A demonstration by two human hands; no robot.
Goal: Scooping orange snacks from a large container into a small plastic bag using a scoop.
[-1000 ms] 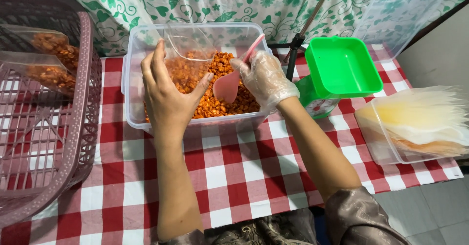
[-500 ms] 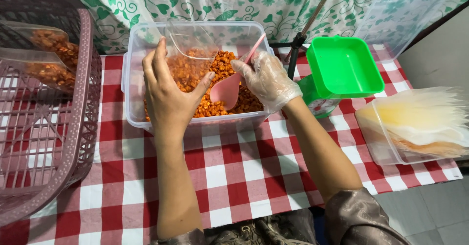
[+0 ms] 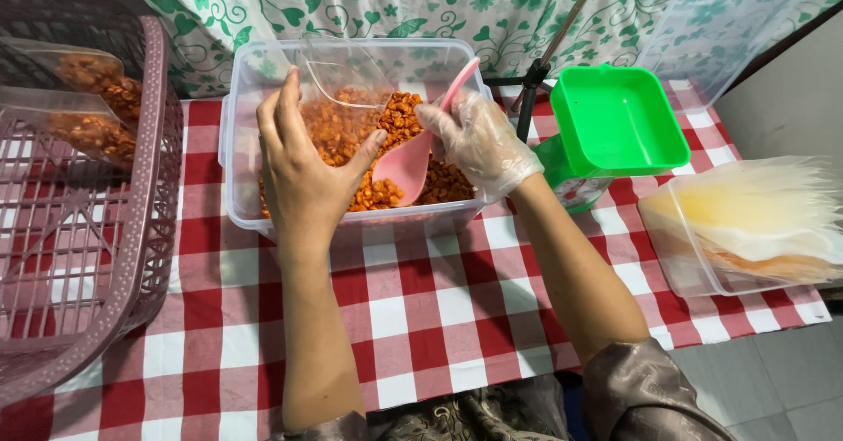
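A clear plastic tub (image 3: 246, 142) on the checked table holds orange-red crunchy snack pieces (image 3: 397, 116). My left hand (image 3: 303, 164) is bare and grips a clear plastic bag (image 3: 342, 68) held open over the tub. My right hand (image 3: 479, 138) wears a thin clear glove and holds a pink scoop (image 3: 406, 164) by its handle. The scoop's bowl sits low in the snack, just below the bag's mouth.
A mauve plastic basket (image 3: 132, 230) at the left holds filled snack bags (image 3: 92, 107). A green scale with a square tray (image 3: 615, 120) stands right of the tub. A clear box of empty bags (image 3: 755, 221) sits at the far right, near the table edge.
The pink scoop has dipped lower into the snack pieces beside my left hand. The bag and my left hand have barely moved.
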